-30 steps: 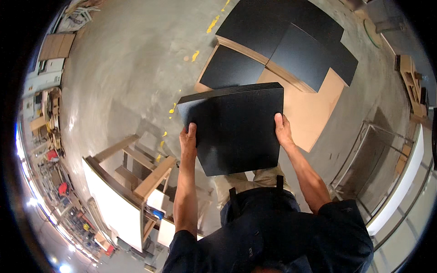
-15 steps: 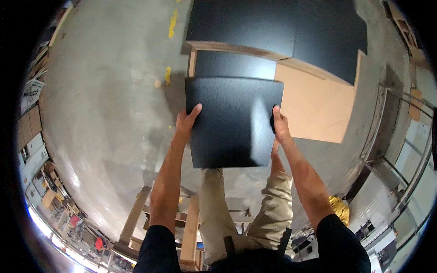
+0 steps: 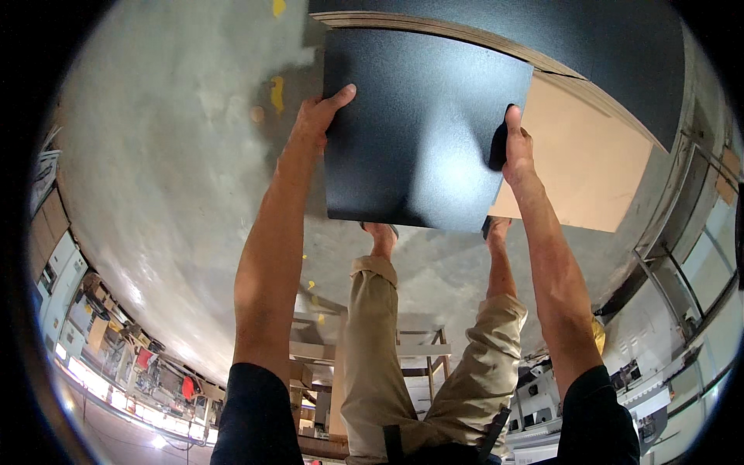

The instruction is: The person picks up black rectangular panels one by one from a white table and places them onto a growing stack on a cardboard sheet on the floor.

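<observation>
**Black Panel Carried at Both Edges Above a Floor Stack**

While the person leans forward over the concrete floor [image 3: 170, 201], both arms extend outward and support one black panel [image 3: 415, 124] between them. At the far left, shelving and workshop clutter [image 3: 116, 349] line the rim of the view, too small to identify. The left hand [image 3: 318, 116] clamps the left edge of the panel, thumb laid across the top face and fingers hidden underneath. The panel itself is held roughly flat, clear of the floor, directly above the person's shoes and just short of the stacked sheets ahead. The right hand [image 3: 515, 143] closes on the right edge, thumb on top, remaining fingers out of sight below. Beyond and to the right, a tan board [image 3: 581, 170] lies on the floor, partly covered by a larger black sheet [image 3: 604, 62]. A wooden frame [image 3: 372, 349] stands behind the legs.

Hazards, as judged from this position:

- Edge-only pinch grips offer little support; the smooth, textured face may slide if either hand relaxes.
- The panel blocks sight of the feet, so a toe may catch the tan board's edge.
- An uneven release may drop one corner first and chip the stack beneath.
</observation>
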A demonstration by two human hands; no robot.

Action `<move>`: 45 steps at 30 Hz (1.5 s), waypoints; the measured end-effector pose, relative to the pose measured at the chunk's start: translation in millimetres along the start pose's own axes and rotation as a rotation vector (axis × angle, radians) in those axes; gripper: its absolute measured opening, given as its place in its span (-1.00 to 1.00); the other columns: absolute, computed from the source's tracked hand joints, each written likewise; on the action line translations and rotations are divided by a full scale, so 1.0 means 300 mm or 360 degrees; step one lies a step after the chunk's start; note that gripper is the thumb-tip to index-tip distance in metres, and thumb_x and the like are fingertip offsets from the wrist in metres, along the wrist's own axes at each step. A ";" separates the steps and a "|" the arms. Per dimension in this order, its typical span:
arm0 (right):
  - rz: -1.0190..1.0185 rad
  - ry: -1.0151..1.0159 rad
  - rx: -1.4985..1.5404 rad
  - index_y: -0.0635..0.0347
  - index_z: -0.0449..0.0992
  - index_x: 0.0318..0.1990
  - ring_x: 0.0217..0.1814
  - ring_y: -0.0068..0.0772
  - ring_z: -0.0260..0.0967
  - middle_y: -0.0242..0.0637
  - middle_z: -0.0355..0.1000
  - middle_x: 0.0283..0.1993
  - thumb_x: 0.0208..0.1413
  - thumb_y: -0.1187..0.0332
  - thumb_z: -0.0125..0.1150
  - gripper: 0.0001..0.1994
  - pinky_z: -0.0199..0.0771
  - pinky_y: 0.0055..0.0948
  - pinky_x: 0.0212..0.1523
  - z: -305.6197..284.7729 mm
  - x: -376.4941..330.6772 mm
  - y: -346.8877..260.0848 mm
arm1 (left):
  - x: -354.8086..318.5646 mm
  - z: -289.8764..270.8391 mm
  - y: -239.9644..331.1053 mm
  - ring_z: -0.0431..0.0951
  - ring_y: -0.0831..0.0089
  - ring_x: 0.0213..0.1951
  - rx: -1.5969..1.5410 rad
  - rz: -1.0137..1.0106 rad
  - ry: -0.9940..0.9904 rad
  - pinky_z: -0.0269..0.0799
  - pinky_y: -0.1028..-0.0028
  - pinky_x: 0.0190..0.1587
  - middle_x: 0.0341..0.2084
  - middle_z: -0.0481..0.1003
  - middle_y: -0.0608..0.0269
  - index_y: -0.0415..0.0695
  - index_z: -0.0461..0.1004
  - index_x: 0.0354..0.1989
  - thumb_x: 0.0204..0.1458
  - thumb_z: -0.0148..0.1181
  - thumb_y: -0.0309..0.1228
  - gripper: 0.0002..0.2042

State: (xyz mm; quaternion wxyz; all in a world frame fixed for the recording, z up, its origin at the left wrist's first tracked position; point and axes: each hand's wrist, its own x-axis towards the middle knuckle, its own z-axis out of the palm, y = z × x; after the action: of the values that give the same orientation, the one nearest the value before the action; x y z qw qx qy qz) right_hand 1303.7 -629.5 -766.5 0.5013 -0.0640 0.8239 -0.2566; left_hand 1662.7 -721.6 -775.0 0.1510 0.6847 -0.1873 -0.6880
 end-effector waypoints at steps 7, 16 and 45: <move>0.0060 0.0059 0.0164 0.46 0.45 -0.04 -0.17 -0.34 0.32 -0.19 0.42 -0.20 -0.10 -0.26 0.32 -0.19 0.40 -0.28 -0.14 -0.041 -0.031 -0.052 | 0.000 0.058 0.014 0.32 0.00 0.19 -0.0001 0.0010 0.0058 0.20 0.18 0.23 0.12 0.33 -0.25 -0.46 0.24 0.20 -0.17 0.44 -0.04 -0.12; -0.0462 0.0088 0.0085 0.54 0.25 0.19 0.14 -0.30 0.30 -0.01 0.35 0.13 0.07 0.04 0.33 -0.26 0.26 -0.40 0.21 -0.077 -0.077 -0.045 | -0.079 0.102 0.069 0.36 0.12 0.14 0.0045 0.0037 0.0157 0.20 0.29 0.21 0.08 0.37 -0.11 -0.44 0.23 0.19 -0.13 0.40 0.03 -0.13; -0.0227 -0.0017 -0.0390 0.58 0.42 0.01 0.04 0.01 0.42 0.19 0.47 -0.07 -0.11 -0.02 0.42 -0.25 0.36 -0.34 0.09 0.050 -0.135 -0.091 | -0.180 -0.001 -0.126 0.43 0.21 0.02 -0.0342 0.0118 0.0290 0.30 0.34 0.13 -0.03 0.44 -0.05 -0.49 0.34 0.05 -0.01 0.36 -0.18 -0.37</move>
State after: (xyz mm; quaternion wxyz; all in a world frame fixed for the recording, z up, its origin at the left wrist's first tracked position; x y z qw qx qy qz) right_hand 1332.4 -643.7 -726.6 0.4745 -0.1844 0.8398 -0.1885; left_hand 1665.9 -663.0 -744.8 0.2653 0.7168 -0.1233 -0.6330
